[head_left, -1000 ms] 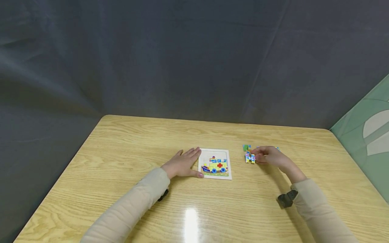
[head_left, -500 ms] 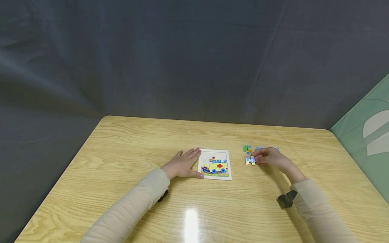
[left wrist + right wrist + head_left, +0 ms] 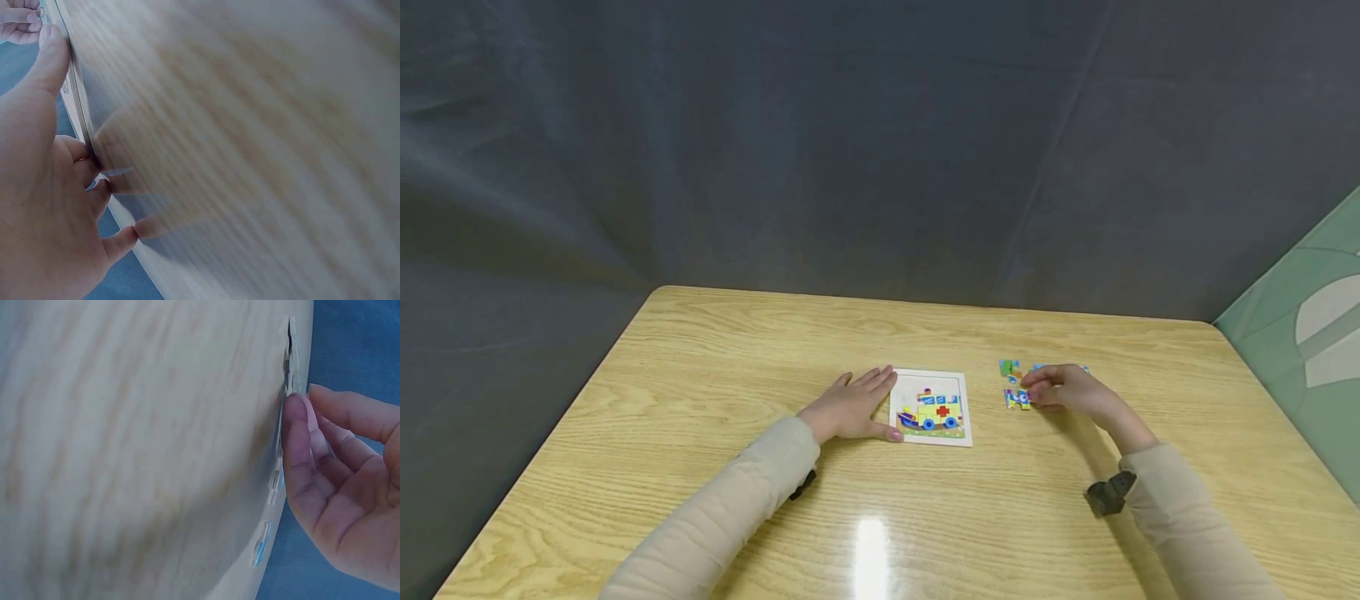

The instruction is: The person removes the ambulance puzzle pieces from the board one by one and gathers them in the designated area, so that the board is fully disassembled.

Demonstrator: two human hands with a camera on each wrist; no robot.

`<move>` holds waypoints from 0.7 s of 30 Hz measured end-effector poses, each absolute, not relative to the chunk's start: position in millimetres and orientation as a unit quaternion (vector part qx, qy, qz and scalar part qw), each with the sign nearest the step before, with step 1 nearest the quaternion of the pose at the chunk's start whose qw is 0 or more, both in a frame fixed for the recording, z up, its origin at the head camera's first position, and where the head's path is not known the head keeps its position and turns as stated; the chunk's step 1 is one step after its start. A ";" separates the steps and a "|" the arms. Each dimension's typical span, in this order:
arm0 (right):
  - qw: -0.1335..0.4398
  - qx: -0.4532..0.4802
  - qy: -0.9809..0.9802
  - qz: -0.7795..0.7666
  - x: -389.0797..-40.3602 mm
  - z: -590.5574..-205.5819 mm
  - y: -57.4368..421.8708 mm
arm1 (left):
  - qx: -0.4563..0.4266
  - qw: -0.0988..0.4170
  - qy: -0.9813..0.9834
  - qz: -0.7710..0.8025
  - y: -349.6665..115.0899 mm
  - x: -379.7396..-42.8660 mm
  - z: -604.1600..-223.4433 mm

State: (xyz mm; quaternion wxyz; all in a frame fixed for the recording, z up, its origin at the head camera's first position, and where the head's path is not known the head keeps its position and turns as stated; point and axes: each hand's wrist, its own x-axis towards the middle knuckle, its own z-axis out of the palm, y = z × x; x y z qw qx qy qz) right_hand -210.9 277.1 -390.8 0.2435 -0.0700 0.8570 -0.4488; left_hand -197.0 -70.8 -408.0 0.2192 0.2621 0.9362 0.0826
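Observation:
My left hand (image 3: pixel 853 408) lies with spread fingers at the left edge of a white-framed jigsaw puzzle (image 3: pixel 931 372). Its thumb rests on the near left corner. Inside the frame, joined pieces show a yellow ambulance (image 3: pixel 938 411) with a red cross; the far left of the tray shows its bare white base. To the right, my right hand (image 3: pixel 1063 389) has curled fingers pinching a blue and yellow puzzle piece (image 3: pixel 1017 399) with eyes on it, low over the table. In the right wrist view the fingertips (image 3: pixel 295 409) are right at the pieces' edges.
A green puzzle piece (image 3: pixel 1008 367) lies just beyond the right hand's fingertips. More blue-edged pieces (image 3: pixel 1039 366) lie behind that hand, partly hidden by it. Dark cloth (image 3: pixel 880 167) rises behind the wooden table (image 3: pixel 760 333), and a green panel (image 3: pixel 1285 333) stands at right.
The piece at my right fingertips was tilted and overlapped a neighbouring piece; it has come slightly nearer, turned and now looks flatter. The left hand and the frame have stayed in place.

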 end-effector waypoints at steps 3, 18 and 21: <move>0.236 -0.072 0.858 -0.450 -210.2 -388.2 276.5 | 0.263 0.219 0.936 0.082 -70.8 -197.1 -408.9; 0.185 -0.115 0.874 -0.434 -212.1 -378.5 223.4 | 0.266 0.219 0.935 0.080 -71.6 -200.5 -413.6; 0.191 -0.129 0.872 -0.432 -211.5 -379.4 207.5 | 0.266 0.219 0.935 0.080 -71.6 -200.2 -413.2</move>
